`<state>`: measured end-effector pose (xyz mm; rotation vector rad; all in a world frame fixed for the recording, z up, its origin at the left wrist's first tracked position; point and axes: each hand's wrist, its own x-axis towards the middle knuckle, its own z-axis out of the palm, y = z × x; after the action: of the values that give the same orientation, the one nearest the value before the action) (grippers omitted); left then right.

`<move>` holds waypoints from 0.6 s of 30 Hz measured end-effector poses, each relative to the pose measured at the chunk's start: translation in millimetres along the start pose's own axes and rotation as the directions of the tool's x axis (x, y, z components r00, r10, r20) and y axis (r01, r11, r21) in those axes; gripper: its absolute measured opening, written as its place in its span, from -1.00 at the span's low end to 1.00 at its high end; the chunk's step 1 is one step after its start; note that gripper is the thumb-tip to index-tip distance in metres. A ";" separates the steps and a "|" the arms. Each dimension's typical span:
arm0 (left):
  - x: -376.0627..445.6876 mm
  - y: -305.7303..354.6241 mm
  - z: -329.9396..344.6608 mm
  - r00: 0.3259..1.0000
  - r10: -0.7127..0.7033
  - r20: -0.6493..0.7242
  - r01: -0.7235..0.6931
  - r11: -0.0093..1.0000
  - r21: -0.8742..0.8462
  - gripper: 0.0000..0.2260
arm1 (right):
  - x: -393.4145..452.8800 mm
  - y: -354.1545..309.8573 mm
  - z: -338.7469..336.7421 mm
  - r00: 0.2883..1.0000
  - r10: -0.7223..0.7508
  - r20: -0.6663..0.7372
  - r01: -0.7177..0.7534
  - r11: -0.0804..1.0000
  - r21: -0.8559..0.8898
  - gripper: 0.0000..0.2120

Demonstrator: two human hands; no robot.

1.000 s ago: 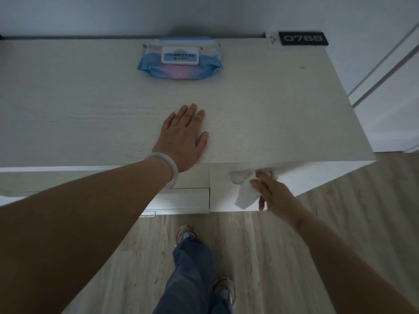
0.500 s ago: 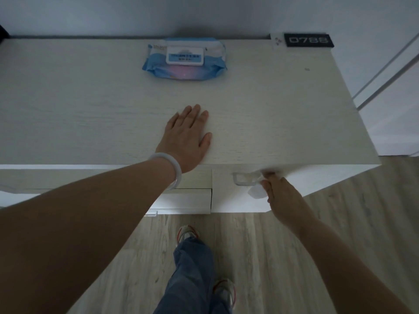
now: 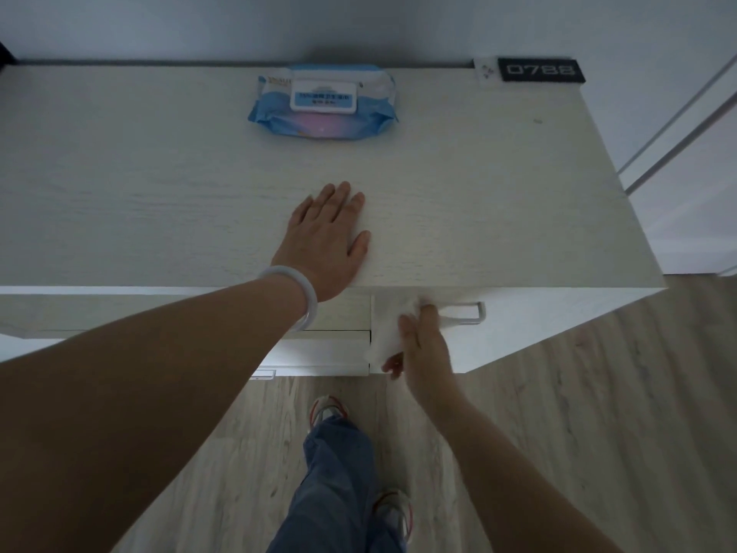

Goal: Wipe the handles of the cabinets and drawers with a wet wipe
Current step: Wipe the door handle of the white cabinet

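Cabinet (image 3: 478, 185): pale wood-grain top, set against the wall, with drawer fronts and a door face seen steeply from above. Most of what remains to be wiped is hidden under the overhang.

Wipe pack (image 3: 322, 102): blue, lid closed, laid flat at the back of the top, well apart from both hands; likely parked there for reach.

Left hand (image 3: 327, 237): laid flat on the top near the front edge, fingers straight and spread a little, nothing held. It is judged to be placed there as a brace while the body leans forward.

Right hand (image 3: 424, 341): lowered below the front edge, fingers curled around the wet wipe (image 3: 385, 333). The wipe is bunched against the left end of the handle (image 3: 464, 315), the loose part hanging down the cabinet face.

Handle: pale bar just under the overhang, its right end bare. The wiping is judged to be under way at this handle, with other handles not yet seen to be done.
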<state>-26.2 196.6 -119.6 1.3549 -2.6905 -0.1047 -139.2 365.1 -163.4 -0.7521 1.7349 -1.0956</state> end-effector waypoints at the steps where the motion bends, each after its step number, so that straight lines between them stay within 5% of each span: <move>1: 0.1 0.2 -0.1 1.000 0.001 0.006 -0.001 1.000 0.000 -0.48 | 2.6 -3.3 8.6 1.000 0.011 -0.011 -0.011 1.000 0.024 -0.85; 6: -0.2 -1.0 -0.8 1.000 -0.005 0.010 0.005 1.000 -0.007 -0.48 | 11.9 1.0 -19.9 1.000 0.023 -0.011 -0.024 0.983 -0.179 -0.73; 11: 0.7 0.6 -0.8 1.000 -0.005 0.009 0.005 1.000 0.000 -0.42 | 18.4 3.7 -43.0 0.986 -0.007 -0.167 -0.045 0.952 -0.303 -0.64; 16: 0.6 0.5 0.2 1.000 -0.007 0.012 0.007 1.000 0.004 -0.48 | 13.4 1.5 1.1 0.999 0.027 -0.025 -0.032 0.970 -0.240 -0.71; 18: 0.6 0.5 0.9 1.000 -0.003 0.014 0.003 1.000 0.002 -0.48 | 14.2 1.3 -12.2 0.999 -0.040 0.034 0.050 0.915 -0.399 -0.68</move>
<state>-27.1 196.4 -120.4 1.3632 -2.7011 -0.1125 -156.0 357.9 -167.7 -1.0560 1.9551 -0.7594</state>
